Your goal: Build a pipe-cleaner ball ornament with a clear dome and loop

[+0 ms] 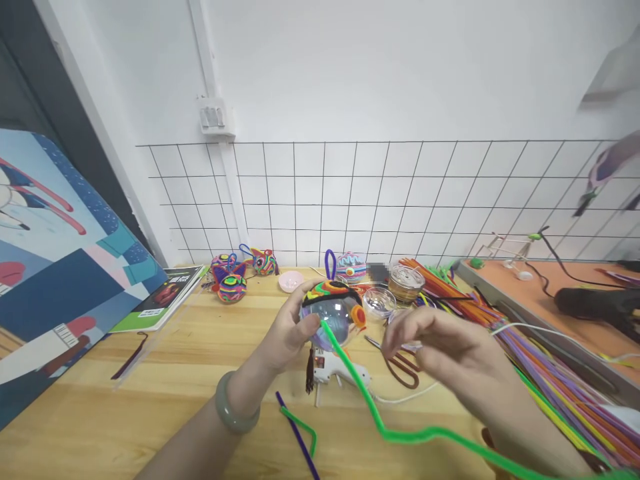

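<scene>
Half-covered clear ball [333, 321] clamped in the left hand's [285, 340] fingers, above the desk [200, 373].
Coloured bands wrap its crown, edged in black, with an orange round [359, 316] at the side facing the right fingers; the see-through lower part is bare, so the covering looks only partly done. The left thumb presses beside the end of a green pipe cleaner [373, 407]; the right hand's [457, 357] fingers are bent, apart from their thumb, apparently holding nothing.

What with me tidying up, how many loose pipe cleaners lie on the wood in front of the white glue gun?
2: a straight purple one running to the bottom edge, and a bent green one beside it. The left forearm could hide more.
</scene>
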{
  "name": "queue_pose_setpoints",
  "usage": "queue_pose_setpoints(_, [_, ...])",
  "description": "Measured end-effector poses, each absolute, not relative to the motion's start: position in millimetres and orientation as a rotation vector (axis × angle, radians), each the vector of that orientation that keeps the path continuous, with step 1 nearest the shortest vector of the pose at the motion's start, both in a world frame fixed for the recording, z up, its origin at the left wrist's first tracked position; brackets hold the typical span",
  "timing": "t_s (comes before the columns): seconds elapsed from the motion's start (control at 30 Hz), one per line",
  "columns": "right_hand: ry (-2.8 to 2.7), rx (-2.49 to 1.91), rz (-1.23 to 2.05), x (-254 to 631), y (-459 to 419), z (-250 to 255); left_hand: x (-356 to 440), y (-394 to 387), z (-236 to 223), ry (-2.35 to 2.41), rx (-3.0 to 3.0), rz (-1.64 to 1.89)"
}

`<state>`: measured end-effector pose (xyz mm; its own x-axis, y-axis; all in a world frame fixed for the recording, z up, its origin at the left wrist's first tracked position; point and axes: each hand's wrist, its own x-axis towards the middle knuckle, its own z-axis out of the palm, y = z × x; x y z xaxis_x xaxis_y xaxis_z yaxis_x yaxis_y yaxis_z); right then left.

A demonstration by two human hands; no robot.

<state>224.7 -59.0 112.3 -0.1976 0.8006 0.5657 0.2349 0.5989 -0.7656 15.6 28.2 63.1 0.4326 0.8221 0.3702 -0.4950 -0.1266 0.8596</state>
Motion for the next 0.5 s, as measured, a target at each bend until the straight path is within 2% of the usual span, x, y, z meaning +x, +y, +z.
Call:
queue_pose_setpoints(0.2, [-1.915,-0.906,0.125,187.5,-72.2,102.3,21.3,25.4,58.0,0.391,1.297,1.138])
queue_pose_setpoints(0.5, [-1.908,-0.868,-0.308,184.0,-61.1,79.9,31.9,14.8,62.4,0.414,1.189,1.153])
